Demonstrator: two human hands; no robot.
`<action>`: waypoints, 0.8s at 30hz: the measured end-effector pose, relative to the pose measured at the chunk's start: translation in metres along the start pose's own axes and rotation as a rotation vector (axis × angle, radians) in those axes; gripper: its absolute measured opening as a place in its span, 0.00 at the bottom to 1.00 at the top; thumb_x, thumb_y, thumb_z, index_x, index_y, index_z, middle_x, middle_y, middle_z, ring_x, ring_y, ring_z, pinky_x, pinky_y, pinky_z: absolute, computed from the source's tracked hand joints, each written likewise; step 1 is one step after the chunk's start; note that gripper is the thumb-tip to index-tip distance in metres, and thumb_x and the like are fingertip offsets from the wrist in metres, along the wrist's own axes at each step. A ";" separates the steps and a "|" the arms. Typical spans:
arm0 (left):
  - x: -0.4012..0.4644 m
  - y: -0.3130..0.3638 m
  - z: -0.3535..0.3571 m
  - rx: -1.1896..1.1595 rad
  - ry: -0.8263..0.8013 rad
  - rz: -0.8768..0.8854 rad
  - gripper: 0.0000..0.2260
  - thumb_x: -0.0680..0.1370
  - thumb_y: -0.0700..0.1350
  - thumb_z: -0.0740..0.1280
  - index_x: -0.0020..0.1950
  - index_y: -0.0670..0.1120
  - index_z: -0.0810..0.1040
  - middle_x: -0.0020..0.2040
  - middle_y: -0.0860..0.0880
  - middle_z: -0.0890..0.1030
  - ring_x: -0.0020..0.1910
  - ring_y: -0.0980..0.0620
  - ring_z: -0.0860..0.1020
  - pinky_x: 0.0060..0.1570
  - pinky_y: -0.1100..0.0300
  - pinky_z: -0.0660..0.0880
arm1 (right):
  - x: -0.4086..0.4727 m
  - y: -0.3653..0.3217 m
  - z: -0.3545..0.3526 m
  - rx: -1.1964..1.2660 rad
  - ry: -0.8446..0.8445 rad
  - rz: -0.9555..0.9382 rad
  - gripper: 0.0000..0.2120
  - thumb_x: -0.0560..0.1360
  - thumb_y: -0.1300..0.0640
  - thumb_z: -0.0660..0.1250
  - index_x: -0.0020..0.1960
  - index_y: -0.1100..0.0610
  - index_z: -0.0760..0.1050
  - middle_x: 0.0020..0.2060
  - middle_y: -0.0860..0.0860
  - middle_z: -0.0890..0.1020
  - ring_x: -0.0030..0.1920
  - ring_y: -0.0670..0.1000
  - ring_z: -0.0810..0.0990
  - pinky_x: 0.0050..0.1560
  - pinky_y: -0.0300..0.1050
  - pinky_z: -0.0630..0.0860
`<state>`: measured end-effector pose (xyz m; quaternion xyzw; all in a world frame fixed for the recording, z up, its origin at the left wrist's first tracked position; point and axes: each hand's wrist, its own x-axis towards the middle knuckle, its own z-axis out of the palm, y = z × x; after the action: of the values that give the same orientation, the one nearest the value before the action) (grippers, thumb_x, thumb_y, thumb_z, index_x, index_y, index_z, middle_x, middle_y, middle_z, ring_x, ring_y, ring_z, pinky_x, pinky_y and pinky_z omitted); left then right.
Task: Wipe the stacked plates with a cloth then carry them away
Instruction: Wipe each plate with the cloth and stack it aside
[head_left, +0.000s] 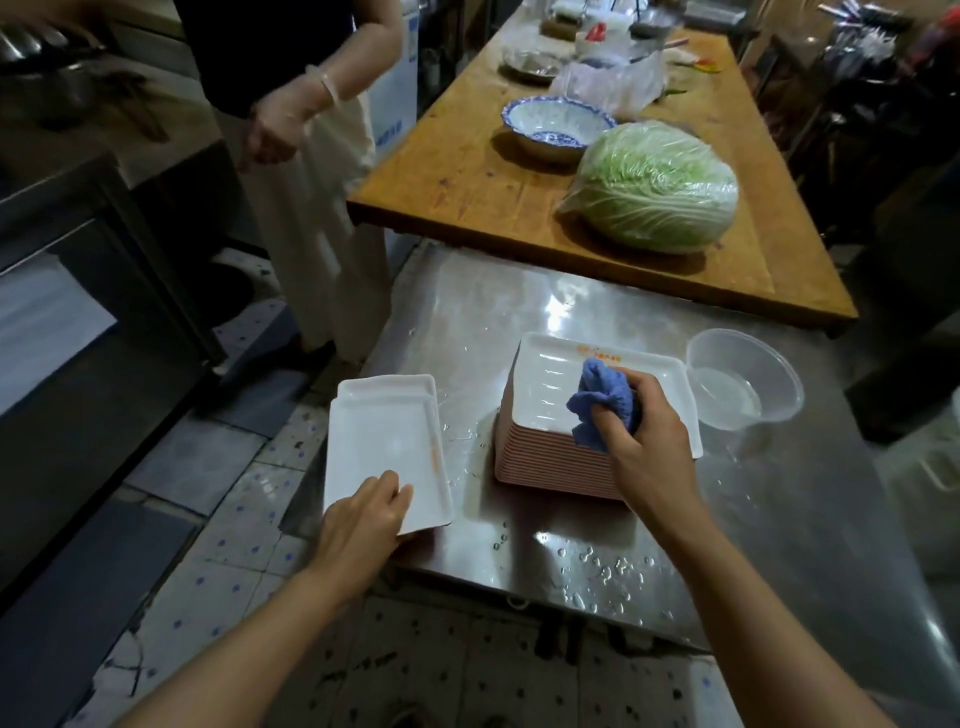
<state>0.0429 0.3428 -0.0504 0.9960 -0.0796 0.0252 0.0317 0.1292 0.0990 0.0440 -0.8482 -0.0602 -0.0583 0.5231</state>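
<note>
A tall stack of white rectangular plates (550, 457) with pink undersides stands on the wet steel table (727, 519). My right hand (644, 441) grips a bunched blue cloth (605, 402) and presses it on the top plate (550, 384) of that stack. To the left, a low pile of two white plates (387, 441) sits at the table's left edge. My left hand (363, 519) holds the near corner of that pile, thumb on top.
A clear plastic bowl (743, 387) with a little water stands right of the stack. Behind is a wooden table (467, 171) with a wrapped cabbage (654, 187) and a blue-patterned bowl (556, 127). A gloved person (311, 156) stands at the left, by a dark counter (78, 260).
</note>
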 end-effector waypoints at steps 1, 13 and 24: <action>0.001 -0.003 0.003 -0.009 -0.024 -0.006 0.23 0.49 0.42 0.84 0.40 0.40 0.81 0.34 0.44 0.76 0.28 0.46 0.76 0.15 0.60 0.66 | 0.000 0.001 -0.001 0.000 0.009 0.007 0.08 0.77 0.56 0.65 0.56 0.48 0.71 0.44 0.41 0.80 0.42 0.36 0.79 0.40 0.28 0.73; 0.017 -0.021 0.026 -0.067 -0.162 -0.040 0.32 0.54 0.51 0.83 0.54 0.40 0.81 0.40 0.43 0.77 0.34 0.45 0.76 0.19 0.58 0.71 | 0.004 0.014 -0.008 0.023 0.033 0.048 0.09 0.77 0.60 0.65 0.56 0.52 0.73 0.48 0.51 0.80 0.39 0.36 0.79 0.37 0.26 0.72; 0.089 0.020 -0.010 -0.586 0.039 -0.413 0.20 0.75 0.60 0.63 0.62 0.51 0.75 0.54 0.51 0.75 0.49 0.51 0.76 0.46 0.58 0.70 | 0.026 0.007 0.002 -0.096 0.022 -0.057 0.13 0.76 0.63 0.65 0.60 0.56 0.74 0.53 0.53 0.74 0.47 0.41 0.75 0.41 0.20 0.67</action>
<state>0.1266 0.3102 -0.0341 0.9390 0.1204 0.0133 0.3217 0.1558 0.0989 0.0405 -0.8696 -0.0757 -0.0854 0.4803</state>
